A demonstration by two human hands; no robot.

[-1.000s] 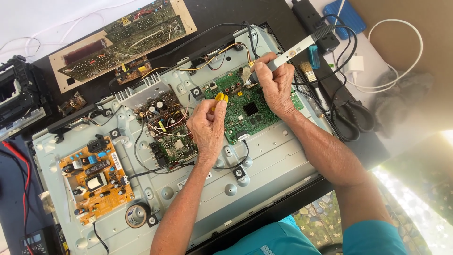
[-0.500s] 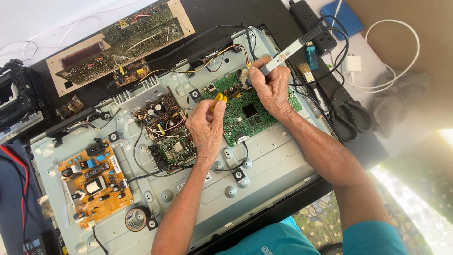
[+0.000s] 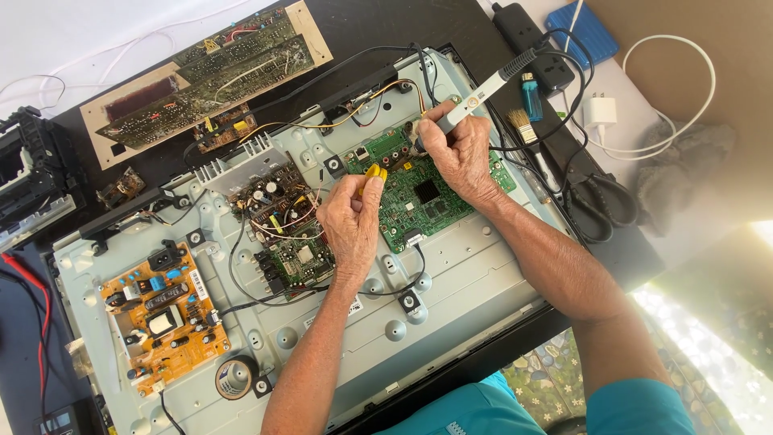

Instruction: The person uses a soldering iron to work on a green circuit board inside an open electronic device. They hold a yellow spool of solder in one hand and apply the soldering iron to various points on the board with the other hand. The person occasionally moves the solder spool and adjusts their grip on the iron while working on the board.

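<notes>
My right hand (image 3: 459, 153) grips a white-handled soldering iron (image 3: 483, 93), its tip down at the top edge of the green circuit board (image 3: 423, 197). My left hand (image 3: 352, 221) pinches a small yellow-handled tool (image 3: 372, 171) over the left side of that green board. The board is mounted on a grey metal television back panel (image 3: 451, 282). The iron's tip is hidden behind my right fingers.
An orange power board (image 3: 161, 322) sits at the panel's left, a brown-and-green board (image 3: 282, 225) in the middle, a small speaker (image 3: 235, 377) below. A loose long circuit board (image 3: 209, 68) lies at the back. A power strip (image 3: 535, 44), blue lighter (image 3: 531, 97), brush (image 3: 525, 129), white charger (image 3: 600, 113) lie right.
Both hands have stayed over the green board, with only small shifts. The view has shifted slightly.
</notes>
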